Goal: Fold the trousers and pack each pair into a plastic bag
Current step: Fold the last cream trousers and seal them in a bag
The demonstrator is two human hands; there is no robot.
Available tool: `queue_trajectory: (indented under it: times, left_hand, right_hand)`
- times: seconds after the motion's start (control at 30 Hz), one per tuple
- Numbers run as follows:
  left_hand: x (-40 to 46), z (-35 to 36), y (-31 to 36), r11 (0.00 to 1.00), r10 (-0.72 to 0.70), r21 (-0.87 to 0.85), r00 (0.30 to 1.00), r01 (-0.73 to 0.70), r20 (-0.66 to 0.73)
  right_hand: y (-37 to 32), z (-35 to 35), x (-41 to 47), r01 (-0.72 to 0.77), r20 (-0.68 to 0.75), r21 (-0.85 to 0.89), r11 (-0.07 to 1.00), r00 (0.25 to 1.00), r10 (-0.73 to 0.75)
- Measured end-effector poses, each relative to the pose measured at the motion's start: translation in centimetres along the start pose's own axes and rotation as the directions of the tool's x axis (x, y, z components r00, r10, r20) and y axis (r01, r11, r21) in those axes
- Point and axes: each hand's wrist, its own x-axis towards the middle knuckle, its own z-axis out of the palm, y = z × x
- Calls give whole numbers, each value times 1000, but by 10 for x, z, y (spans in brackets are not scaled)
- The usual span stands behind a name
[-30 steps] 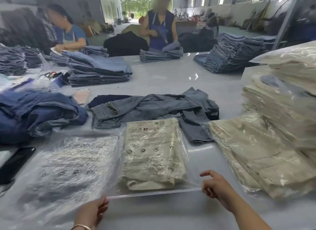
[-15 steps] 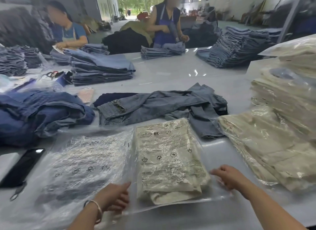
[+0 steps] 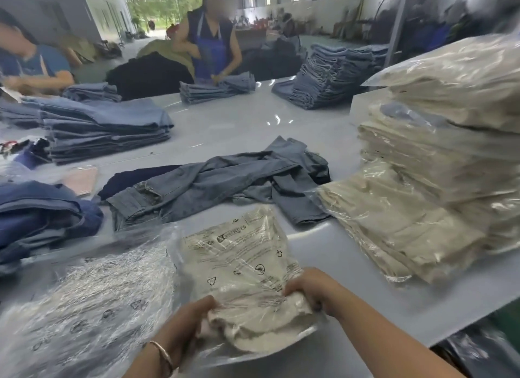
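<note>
Both hands now on near end of bagged cream trousers — half second back they only flanked it. Left hand grips near-left corner, right hand clamps near-right, fingers curled into cloth through plastic bag. Pack sits near centre of surface, near end bunched and lifted. Likely seating trousers deeper before closing open flap. Packed stack waits right; loose grey jeans beyond, next up.

2 bare forearms in view, no sleeves visible. Left hand: no rings seen. Left wrist: 1 thin metallic bangle, pale gold-silver tone, plain surface. Right hand: no jewellery or watch seen. No gloves.
</note>
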Motion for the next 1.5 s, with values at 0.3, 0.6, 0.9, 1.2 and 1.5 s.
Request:
queue_trajectory:
  times: [0.3, 0.6, 0.9, 1.2, 1.5]
  left_hand:
    - [5, 124, 50, 745, 591, 457, 799, -486, -114]
    - [64, 309, 87, 765, 527, 310, 826, -564, 200]
    - [110, 349, 56, 816, 273, 511, 960, -269, 68]
    - [92, 262, 37, 887, 273, 423, 950, -187, -151]
    - [24, 71, 16, 995, 99, 78, 736, -63, -669]
  right_hand:
    - [-35, -114, -19, 339, -213, -458, 822, 856, -472]
    - [-26, -295, -23, -9, -630, -750, 661, 313, -711]
    - [20, -282, 52, 221, -260, -822, 525, 675, -691]
    - [10, -261, 100, 75, -193, -864, 499, 864, -465]
    - [-56, -146, 99, 465, 11, -779, 421, 681, -732]
